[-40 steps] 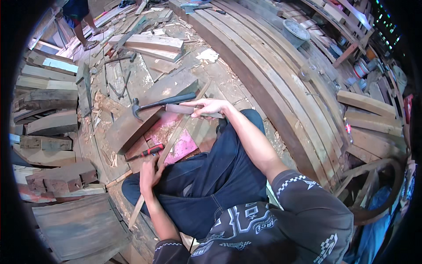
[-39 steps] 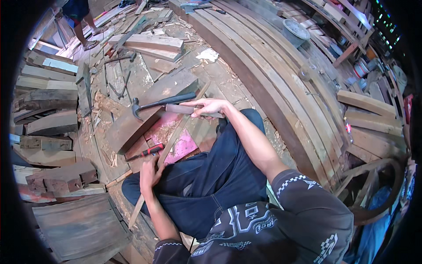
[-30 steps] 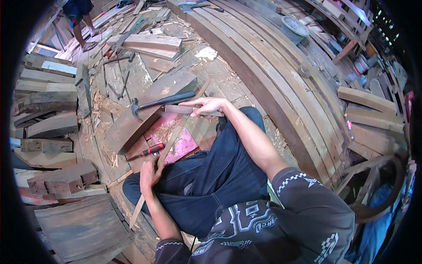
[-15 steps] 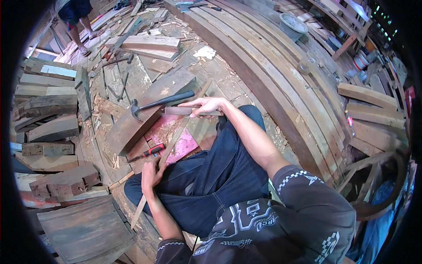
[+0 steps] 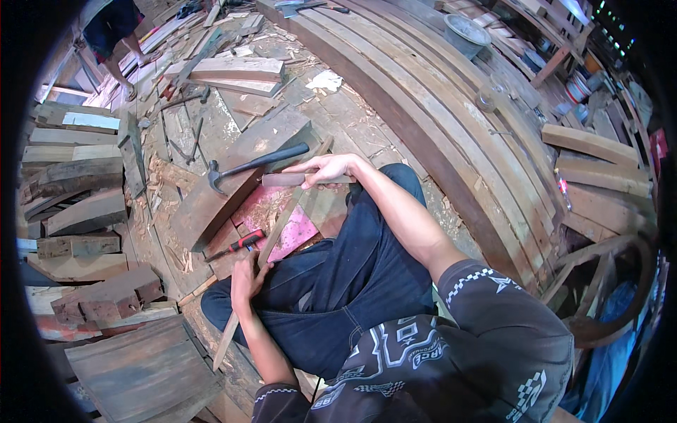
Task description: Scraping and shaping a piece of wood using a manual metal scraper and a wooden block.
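My left hand is closed around the lower part of a long thin wooden strip, which slants from beyond my right hand down past my left knee. In my right hand is a broad flat blade like a knife's, lying across the upper part of the strip. My right fingers wrap its handle end, and the forefinger stretches along the blade. Just beyond, a claw hammer with a dark handle rests on a thick wooden block. A red-and-black handled tool lies nearer my left hand.
A pink board with shavings lies before my crossed legs. Long curved beams run along the right. Stacked timber offcuts line the left. A grey bucket stands far right. Another person's legs show at the far left.
The wooden strip has slid slightly toward me, down and left, under the blade. Both hands keep their hold. The other person's legs have shifted a little.
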`<state>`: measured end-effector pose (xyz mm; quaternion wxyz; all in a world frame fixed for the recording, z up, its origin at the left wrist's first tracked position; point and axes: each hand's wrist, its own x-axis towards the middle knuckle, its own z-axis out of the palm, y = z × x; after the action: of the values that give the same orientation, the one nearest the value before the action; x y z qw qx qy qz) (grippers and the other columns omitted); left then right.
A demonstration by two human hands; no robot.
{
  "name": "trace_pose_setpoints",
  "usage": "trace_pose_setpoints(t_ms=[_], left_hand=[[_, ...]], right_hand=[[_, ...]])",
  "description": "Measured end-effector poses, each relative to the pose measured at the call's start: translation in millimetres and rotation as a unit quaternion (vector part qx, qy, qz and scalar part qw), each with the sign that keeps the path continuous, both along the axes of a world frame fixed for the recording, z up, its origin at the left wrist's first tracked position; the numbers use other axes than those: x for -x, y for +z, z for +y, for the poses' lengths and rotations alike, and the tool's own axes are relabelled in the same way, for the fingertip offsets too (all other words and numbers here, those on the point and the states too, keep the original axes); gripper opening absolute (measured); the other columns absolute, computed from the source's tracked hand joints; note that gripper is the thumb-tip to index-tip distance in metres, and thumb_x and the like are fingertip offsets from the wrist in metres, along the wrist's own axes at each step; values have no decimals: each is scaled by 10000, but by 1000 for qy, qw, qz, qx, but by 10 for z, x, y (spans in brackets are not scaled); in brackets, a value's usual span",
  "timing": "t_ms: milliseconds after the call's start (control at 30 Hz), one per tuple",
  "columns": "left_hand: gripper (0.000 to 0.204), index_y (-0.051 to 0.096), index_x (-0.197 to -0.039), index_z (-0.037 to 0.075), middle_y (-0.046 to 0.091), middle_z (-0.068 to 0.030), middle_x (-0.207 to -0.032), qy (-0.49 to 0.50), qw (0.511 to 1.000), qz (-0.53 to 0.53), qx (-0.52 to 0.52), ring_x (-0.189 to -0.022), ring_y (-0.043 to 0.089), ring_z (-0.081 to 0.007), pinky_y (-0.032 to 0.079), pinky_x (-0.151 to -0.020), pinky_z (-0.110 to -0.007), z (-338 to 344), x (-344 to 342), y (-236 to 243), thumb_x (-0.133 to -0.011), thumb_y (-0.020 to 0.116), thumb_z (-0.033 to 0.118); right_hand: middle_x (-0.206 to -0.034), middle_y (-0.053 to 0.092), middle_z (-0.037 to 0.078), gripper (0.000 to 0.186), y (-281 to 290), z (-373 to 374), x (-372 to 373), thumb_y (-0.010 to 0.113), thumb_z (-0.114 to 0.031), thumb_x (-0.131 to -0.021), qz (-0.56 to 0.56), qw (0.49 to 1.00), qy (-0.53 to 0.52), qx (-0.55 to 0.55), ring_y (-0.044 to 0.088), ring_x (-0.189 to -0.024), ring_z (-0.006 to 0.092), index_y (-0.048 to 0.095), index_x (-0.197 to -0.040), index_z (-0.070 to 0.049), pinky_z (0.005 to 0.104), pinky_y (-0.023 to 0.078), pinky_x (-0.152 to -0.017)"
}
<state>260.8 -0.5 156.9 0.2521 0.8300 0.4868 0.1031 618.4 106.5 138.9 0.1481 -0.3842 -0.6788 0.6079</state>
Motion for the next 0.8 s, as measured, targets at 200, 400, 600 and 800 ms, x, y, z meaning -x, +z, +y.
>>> trace_pose_setpoints(t_ms=[200, 400, 600, 800], left_hand=[[365, 614, -1010, -19, 629, -251, -782, 20, 999, -3, 28, -756, 618, -415, 469, -674, -450, -1, -34, 2, -813, 708, 273], [280, 617, -988, -29, 636, -245, -787, 48, 994, -46, 91, -748, 624, -405, 470, -679, -444, 20, -7, -27, -943, 549, 239], [285, 603, -994, -28, 641, -234, -819, 57, 993, -44, 96, -737, 625, -377, 472, -674, -428, -16, -16, -66, -937, 567, 250], [331, 595, -1004, -32, 610, -221, -821, 86, 991, -45, 89, -754, 595, -365, 467, -687, -421, -108, -61, -123, -871, 661, 264]], right_hand=[[-842, 615, 27, 708, 142, -122, 54, 672, -264, -879, -17, 998, 25, 56, 516, -637, 84, 304, -1484, -287, 245, 441, -501], [-816, 598, 17, 720, 67, -115, 139, 673, -283, -877, -21, 997, 57, 37, 520, -648, 85, 294, -1489, -279, 253, 445, -522], [-855, 606, 0, 717, -24, -65, 119, 671, -290, -882, -34, 997, 55, 52, 517, -730, 82, 295, -1492, -263, 251, 453, -664], [-832, 596, 17, 724, -120, -64, 139, 675, -287, -876, -8, 998, 54, 39, 502, -661, 85, 293, -1491, -271, 253, 429, -583]])
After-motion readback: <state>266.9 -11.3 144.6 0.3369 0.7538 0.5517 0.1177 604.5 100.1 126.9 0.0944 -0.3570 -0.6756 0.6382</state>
